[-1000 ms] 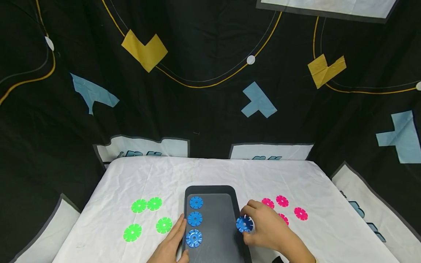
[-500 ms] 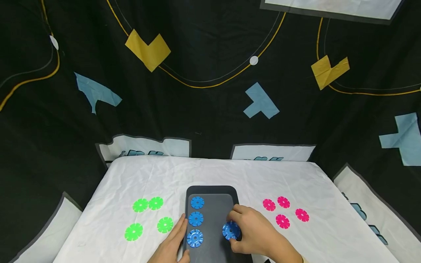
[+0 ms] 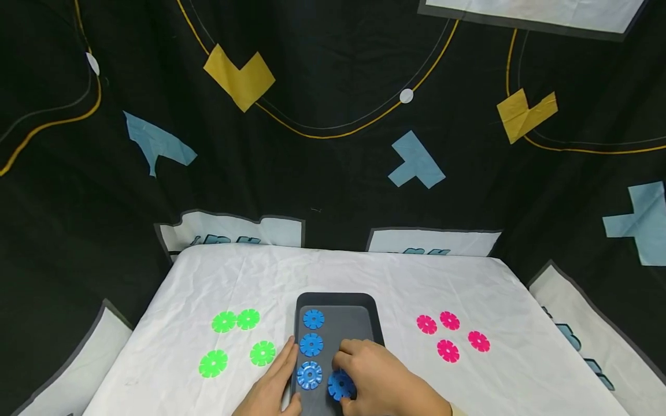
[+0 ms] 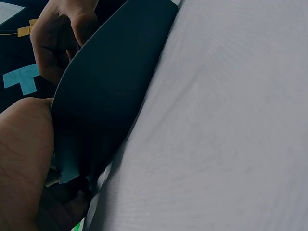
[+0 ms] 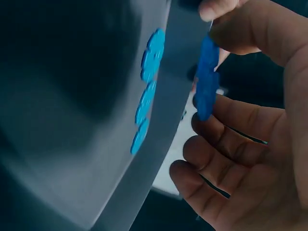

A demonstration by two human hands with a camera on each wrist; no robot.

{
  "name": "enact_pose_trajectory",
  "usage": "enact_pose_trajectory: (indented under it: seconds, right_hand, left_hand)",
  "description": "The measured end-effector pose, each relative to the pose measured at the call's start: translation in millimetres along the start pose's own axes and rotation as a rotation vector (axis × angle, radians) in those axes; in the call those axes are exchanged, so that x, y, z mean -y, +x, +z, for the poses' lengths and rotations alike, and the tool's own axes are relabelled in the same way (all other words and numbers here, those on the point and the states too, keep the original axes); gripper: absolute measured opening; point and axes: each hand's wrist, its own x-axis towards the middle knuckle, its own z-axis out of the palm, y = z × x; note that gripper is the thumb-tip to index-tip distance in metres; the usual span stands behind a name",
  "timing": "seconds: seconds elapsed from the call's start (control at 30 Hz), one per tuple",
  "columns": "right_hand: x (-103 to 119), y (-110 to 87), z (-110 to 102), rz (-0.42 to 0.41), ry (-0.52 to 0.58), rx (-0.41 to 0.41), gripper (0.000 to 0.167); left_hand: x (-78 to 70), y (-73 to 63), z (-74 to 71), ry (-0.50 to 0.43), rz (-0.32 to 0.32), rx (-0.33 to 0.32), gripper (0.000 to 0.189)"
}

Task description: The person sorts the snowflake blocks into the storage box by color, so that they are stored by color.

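My right hand pinches a blue notched disc between thumb and fingers, over the dark grey tray. In the right wrist view the held disc stands edge-on between thumb and fingertips, apart from the discs in the tray. A column of three more blue discs lies along the tray's left side; the held one is just right of the nearest. My left hand rests with straight fingers against the tray's left edge, its thumb lower down. In the left wrist view the tray's outer wall shows beside that hand.
Several green notched discs lie on the white cloth left of the tray. Several pink notched discs lie to its right. A black curtain with taped blue and yellow shapes hangs behind the table.
My right hand has carried the blue disc leftward and nearer, from the tray's right edge to beside the column of discs. My left hand has stayed at the tray's left edge.
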Motion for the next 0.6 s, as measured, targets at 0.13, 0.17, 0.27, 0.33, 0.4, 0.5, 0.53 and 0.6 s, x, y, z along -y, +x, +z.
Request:
enact_pose_trajectory:
  seconds: [0.13, 0.17, 0.27, 0.33, 0.4, 0.5, 0.53, 0.6]
  right_hand:
    - [6.2, 8.6, 4.9, -0.046, -0.009, 0.046, 0.035]
    - [7.1, 11.2, 6.2, -0.071, -0.023, 0.047, 0.036]
    - [9.2, 18.1, 10.2, -0.132, -0.044, 0.057, 0.037]
    - [9.8, 22.2, 12.9, -0.169, -0.061, 0.070, 0.037]
    - [9.9, 26.0, 15.6, -0.194, -0.067, 0.090, 0.036]
    - [9.4, 30.8, 19.3, -0.231, -0.071, 0.142, 0.040]
    - [9.4, 32.3, 20.4, -0.237, -0.062, 0.162, 0.042]
    - [9.6, 35.0, 21.7, -0.242, -0.037, 0.205, 0.047]
  left_hand:
    - [-0.8, 0.2, -0.8, 0.000, -0.012, 0.016, 0.081]
    - [-0.9, 0.4, -1.2, 0.001, -0.011, 0.015, 0.081]
    - [-0.7, 0.7, -2.0, 0.012, -0.007, 0.014, 0.081]
    - [-0.1, 0.9, -2.3, 0.017, 0.000, 0.013, 0.080]
    - [0.5, 1.0, -2.6, 0.020, 0.007, 0.016, 0.079]
    - [1.4, 1.1, -2.5, 0.018, 0.010, 0.028, 0.078]
    - [1.5, 1.1, -2.1, 0.014, 0.009, 0.032, 0.078]
    - [1.2, 1.2, -1.5, 0.008, 0.006, 0.037, 0.077]
